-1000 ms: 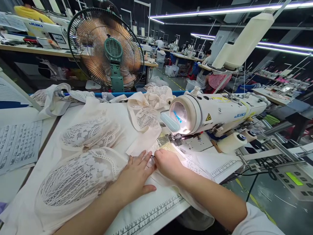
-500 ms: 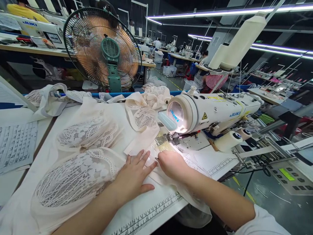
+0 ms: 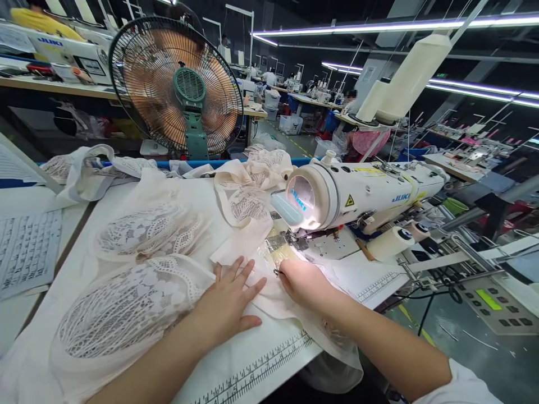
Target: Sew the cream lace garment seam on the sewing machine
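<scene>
My left hand (image 3: 231,297) lies flat with its fingers spread on a pale cream fabric band (image 3: 242,247) in front of the sewing machine (image 3: 362,191). Close beside it, my right hand (image 3: 305,283) is closed on a small dark metal tool (image 3: 277,271). Only the tool's tip shows at the fingers, over the fabric, so its kind is unclear. Further cream fabric (image 3: 337,359) runs under my right forearm and hangs over the table's front edge. To the left lie cream lace bra cups (image 3: 126,311), partly under my left forearm.
A fan (image 3: 177,84) stands behind the table. More lace pieces (image 3: 248,205) lie towards the back. Thread cones (image 3: 389,244) and a control panel (image 3: 490,303) are on the right. A printed ruler (image 3: 261,367) runs along the front edge, and a written sheet (image 3: 29,249) lies at left.
My right hand has shifted slightly to the right with the dark tool, away from my left fingers. The left hand stays flat on the fabric, almost in place.
</scene>
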`<state>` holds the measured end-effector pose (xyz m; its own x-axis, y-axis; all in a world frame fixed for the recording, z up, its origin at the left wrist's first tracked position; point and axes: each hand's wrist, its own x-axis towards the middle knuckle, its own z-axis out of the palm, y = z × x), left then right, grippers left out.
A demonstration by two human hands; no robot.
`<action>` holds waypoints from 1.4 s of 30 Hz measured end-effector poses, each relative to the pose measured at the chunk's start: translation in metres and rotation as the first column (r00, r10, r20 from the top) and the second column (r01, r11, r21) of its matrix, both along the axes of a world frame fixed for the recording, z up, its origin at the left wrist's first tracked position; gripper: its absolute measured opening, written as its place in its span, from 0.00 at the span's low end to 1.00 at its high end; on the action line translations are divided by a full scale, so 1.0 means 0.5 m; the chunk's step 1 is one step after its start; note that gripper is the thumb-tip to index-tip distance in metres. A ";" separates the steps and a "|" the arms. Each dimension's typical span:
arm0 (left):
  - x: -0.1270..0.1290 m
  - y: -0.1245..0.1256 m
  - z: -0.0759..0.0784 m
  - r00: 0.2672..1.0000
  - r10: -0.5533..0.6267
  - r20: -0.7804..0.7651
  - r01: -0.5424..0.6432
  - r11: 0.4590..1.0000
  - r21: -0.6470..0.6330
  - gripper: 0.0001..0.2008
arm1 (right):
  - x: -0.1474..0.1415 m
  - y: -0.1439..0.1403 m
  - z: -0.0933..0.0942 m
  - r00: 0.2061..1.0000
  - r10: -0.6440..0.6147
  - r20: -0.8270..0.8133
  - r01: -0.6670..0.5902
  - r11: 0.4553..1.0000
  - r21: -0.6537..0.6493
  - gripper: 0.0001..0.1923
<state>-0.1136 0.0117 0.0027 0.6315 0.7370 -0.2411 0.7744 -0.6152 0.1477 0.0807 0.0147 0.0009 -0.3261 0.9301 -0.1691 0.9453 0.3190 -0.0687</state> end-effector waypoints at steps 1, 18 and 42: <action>-0.003 0.002 0.002 1.000 0.010 -0.009 -0.010 1.000 -0.010 0.33 | -0.001 0.000 -0.001 1.000 -0.003 -0.020 0.004 1.000 0.011 0.07; -0.040 0.023 0.035 0.987 0.098 -0.130 -0.116 0.983 -0.142 0.33 | -0.085 0.048 -0.022 0.994 0.102 -0.044 -0.099 0.994 0.055 0.09; -0.045 0.034 0.032 0.962 0.250 -0.106 -0.237 0.964 0.122 0.21 | -0.024 0.015 0.008 0.924 -0.017 -0.382 0.008 1.000 -0.024 0.05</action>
